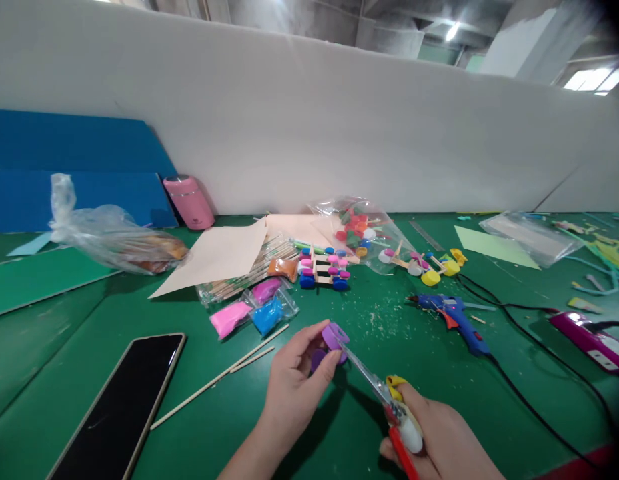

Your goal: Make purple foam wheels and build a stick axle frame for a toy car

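Nearest the camera, at the near right, the right hand (442,427) is closed around a red-handled metal tool (402,450), with a soft yellow piece (395,385) and a white disc (410,437) against the same grip. From there the tool's narrow metal end points far and left, its tip meeting a purple cap (333,335) pinched between the thumb and fingers of the left hand (292,373), near the middle of the green table (214,427). Another purple piece (317,360) sits beneath that cap, by the same fingers.

To the near left lies a dark-screened phone (119,407); between it and the left hand are thin wooden sticks (214,385). Just beyond these are pink (230,319) and blue (267,316) packets, then a small stick-built model (323,270) with blue wheels. Right of the hands lies a blue glue gun (454,315); farther off, a clear bag (384,233) holds coloured caps. At the far left, a pink bottle (190,203) leans against the white wall (289,120).
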Demonstrator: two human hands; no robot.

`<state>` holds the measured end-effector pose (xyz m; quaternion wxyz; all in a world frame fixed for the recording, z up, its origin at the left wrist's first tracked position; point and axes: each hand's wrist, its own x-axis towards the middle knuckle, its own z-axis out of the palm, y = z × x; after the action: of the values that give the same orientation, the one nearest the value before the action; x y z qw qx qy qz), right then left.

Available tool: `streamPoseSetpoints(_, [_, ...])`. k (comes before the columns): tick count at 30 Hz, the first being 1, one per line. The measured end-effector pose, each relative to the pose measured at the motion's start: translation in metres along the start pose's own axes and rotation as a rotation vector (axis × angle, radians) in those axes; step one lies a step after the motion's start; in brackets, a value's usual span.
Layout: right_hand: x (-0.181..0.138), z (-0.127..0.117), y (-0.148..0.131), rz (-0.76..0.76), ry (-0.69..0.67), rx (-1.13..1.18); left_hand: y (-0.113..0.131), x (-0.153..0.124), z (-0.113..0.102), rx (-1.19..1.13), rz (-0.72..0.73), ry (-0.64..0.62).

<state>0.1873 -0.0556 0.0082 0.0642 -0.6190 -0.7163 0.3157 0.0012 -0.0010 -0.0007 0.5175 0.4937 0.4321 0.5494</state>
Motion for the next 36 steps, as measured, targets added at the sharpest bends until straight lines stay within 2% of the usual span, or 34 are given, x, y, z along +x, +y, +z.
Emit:
streamPoseSetpoints(5, [0.0, -0.001, -0.001, 0.004, -0.011, -0.021, -0.002, 0.0, 0.0, 0.039, -0.004, 0.018])
streamPoseSetpoints(14, [0.0, 0.004, 0.003, -0.002, -0.013, -0.041, -0.012, 0.0, -0.004, 0.191, 0.09, 0.015])
streamPoseSetpoints(22, [0.001, 0.001, -0.003, 0.073, -0.066, -0.063, -0.014, -0.001, -0.005, 0.243, 0.133, 0.019])
streamPoseSetpoints(30, [0.0, 0.006, 0.003, 0.022, 0.003, -0.054, -0.016, -0.001, -0.005, 0.357, 0.221, 0.009])
streamPoseSetpoints(36, [0.001, 0.002, 0.001, 0.028, -0.014, -0.06, -0.018, -0.002, -0.005, 0.392, 0.258, 0.039])
